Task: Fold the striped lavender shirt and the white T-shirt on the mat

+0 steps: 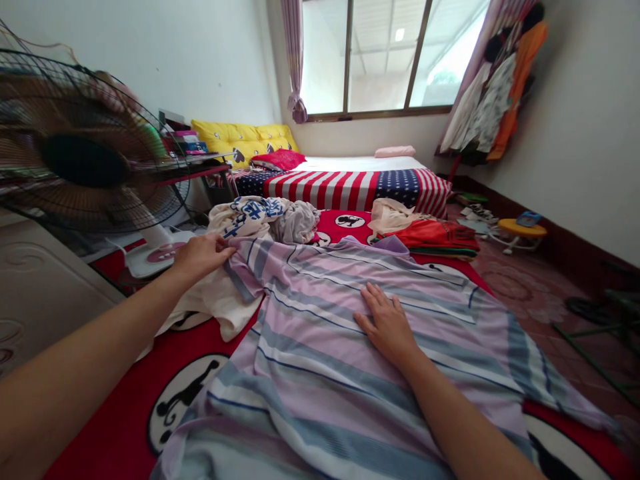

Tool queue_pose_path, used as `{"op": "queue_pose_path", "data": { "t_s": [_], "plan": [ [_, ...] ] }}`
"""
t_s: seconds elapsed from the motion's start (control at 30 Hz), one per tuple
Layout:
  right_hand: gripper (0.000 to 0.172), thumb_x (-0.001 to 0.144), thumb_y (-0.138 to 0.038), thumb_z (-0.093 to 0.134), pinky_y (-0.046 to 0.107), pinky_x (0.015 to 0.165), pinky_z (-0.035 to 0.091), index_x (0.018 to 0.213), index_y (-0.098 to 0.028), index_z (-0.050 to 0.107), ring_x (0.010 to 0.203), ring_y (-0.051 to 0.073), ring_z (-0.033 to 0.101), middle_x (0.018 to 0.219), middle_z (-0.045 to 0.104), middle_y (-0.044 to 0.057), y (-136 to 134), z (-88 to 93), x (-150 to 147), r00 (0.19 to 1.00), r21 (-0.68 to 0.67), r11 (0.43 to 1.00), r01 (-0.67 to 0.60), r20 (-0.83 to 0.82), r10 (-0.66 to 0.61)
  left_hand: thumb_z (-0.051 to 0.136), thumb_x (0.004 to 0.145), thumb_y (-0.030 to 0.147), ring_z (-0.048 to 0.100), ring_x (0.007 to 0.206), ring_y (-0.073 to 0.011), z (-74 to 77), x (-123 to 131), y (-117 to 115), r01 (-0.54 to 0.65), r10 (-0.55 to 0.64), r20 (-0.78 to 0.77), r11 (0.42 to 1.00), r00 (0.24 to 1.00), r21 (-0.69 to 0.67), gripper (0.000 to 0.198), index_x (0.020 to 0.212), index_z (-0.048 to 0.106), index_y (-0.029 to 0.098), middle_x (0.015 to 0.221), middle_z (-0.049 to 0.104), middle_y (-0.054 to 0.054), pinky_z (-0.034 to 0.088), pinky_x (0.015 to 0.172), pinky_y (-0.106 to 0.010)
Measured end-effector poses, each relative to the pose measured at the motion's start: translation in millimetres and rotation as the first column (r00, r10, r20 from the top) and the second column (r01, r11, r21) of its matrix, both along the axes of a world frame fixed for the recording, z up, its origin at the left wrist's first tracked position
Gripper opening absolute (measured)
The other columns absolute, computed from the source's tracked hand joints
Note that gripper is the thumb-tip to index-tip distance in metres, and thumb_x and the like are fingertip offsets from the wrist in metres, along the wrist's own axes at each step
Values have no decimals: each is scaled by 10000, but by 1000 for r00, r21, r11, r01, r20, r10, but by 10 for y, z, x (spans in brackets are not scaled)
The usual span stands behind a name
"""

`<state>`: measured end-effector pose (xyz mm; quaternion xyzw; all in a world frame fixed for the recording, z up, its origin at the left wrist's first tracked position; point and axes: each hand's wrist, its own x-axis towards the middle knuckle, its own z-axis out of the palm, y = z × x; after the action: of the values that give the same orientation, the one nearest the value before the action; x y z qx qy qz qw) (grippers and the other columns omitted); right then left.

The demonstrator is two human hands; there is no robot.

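A purple and grey striped shirt lies spread over a red bed cover, its collar pointing away from me and one sleeve stretching to the right. My left hand pinches the edge of the left sleeve between thumb and fingers. Flat on the middle of the shirt rests my right hand, fingers slightly spread. Beyond my left hand sits a heap of crumpled clothes, with a cream garment trailing from it under the sleeve.
Folded red clothes lie past the shirt's collar. A standing fan is at the left. Behind, a second bed carries a stars-and-stripes cover. At the right are an orange stool and hanging clothes.
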<state>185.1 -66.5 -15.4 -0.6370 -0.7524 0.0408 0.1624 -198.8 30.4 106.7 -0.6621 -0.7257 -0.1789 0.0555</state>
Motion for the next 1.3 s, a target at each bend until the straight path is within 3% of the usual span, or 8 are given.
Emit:
{"op": "queue_pose_path", "data": {
  "t_s": [0.2,0.37,0.6,0.73,1.03,1.13,1.2,1.3],
  "plan": [
    [557,934,-403,398,482,1148,165,1430,-149,393,1422,213,246,1537,296,82,5,-9,-1,1000,5,1000,1,12,-1,432,740,792,570,814,-251,6,-61,-192,-159,154,-111,987,982,-35,666,893,677,192,894,686,-67,334,612,-247],
    [559,931,-400,396,490,1143,172,1430,-150,392,1423,218,244,1534,303,83,17,-27,3,1000,15,1000,1,11,-1,538,700,757,601,703,-227,-172,-80,-195,-47,60,73,986,996,-159,611,858,682,184,624,648,-2,353,594,-248],
    [551,928,-403,400,479,1147,169,1422,-159,404,1423,214,247,1533,305,85,13,-21,10,1000,16,1000,0,7,0,717,620,593,568,622,-184,-321,-51,-134,-61,67,365,998,928,-28,493,825,616,156,628,638,15,350,562,-242],
    [555,925,-403,407,481,1147,169,1423,-157,403,1422,215,247,1533,307,84,8,-15,10,1000,11,1000,1,3,-1,723,636,440,524,593,-153,-261,28,-168,-3,4,497,1000,868,-3,321,616,583,151,501,551,38,351,545,-230],
    [540,926,-395,409,496,1141,170,1415,-166,413,1420,230,253,1529,315,92,16,-23,9,1000,11,1000,-7,-6,7,581,776,376,618,793,-166,109,620,54,35,-199,661,967,724,252,317,974,604,129,915,677,-52,514,695,-267],
    [542,922,-402,412,505,1136,181,1412,-170,415,1416,233,265,1523,328,100,24,-42,25,1000,23,1000,-18,-12,19,648,751,388,641,869,-203,294,1138,-190,359,-488,504,871,713,335,302,928,646,143,932,689,-60,510,787,-292],
    [542,916,-401,418,504,1134,187,1408,-174,417,1413,232,272,1515,342,105,32,-60,40,999,42,999,-26,-26,27,650,777,375,634,990,-210,411,1451,-470,689,-733,385,671,561,275,344,1056,655,173,1065,686,-55,480,902,-305],
    [533,895,-372,440,512,1127,202,1389,-170,433,1393,243,312,1500,368,118,50,-90,69,995,84,996,-21,-95,29,643,800,364,632,1021,-202,490,1630,-824,794,-812,313,566,492,222,385,1155,636,215,1119,684,-34,469,917,-290]
  ]
}}
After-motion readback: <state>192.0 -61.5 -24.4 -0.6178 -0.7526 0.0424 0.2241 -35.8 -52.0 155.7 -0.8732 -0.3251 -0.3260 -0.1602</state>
